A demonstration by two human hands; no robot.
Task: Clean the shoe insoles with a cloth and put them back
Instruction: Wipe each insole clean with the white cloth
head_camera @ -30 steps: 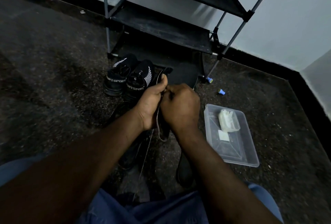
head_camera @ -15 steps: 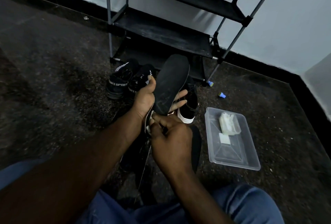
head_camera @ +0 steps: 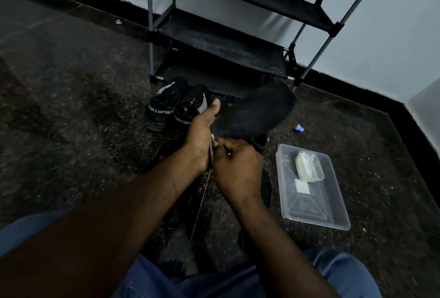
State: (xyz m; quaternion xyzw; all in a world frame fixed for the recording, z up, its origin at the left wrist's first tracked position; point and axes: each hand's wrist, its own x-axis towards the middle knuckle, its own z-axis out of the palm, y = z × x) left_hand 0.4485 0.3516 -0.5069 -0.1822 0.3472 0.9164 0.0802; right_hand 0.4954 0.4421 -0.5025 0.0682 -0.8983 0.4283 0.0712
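Head view: a person sits on the floor (head_camera: pixel 71 107) facing a shoe rack (head_camera: pixel 226 47), with both hands raised ahead of the knees.
Insole: the black insole (head_camera: pixel 257 111) is held up off the floor. Its broad face is turned towards the camera and its far end points away to the right, probably so the surface can be seen and wiped.
Left hand: the left hand (head_camera: pixel 200 138) grips the insole's left edge, thumb on top and fingers wrapped behind. This looks like a steadying hold that leaves the face bare.
Right hand: the right hand (head_camera: pixel 235 166) has its fingers curled in a narrow pinch at the insole's near end, where a pale scrap (head_camera: pixel 212 138) shows. I cannot tell whether that scrap is the cloth.
Sport shoes: the black sport shoes (head_camera: pixel 162 109) stand as a pair just beyond the left hand, in front of the rack, likely kept near for refitting.
Clear tray: the clear tray (head_camera: pixel 316 212) lies on the floor to the right of the right hand and holds a white packet (head_camera: pixel 308 166), probably supplies set within reach.
Stage: by my reading this is mid-cleaning, and the insole is not yet back in a shoe.
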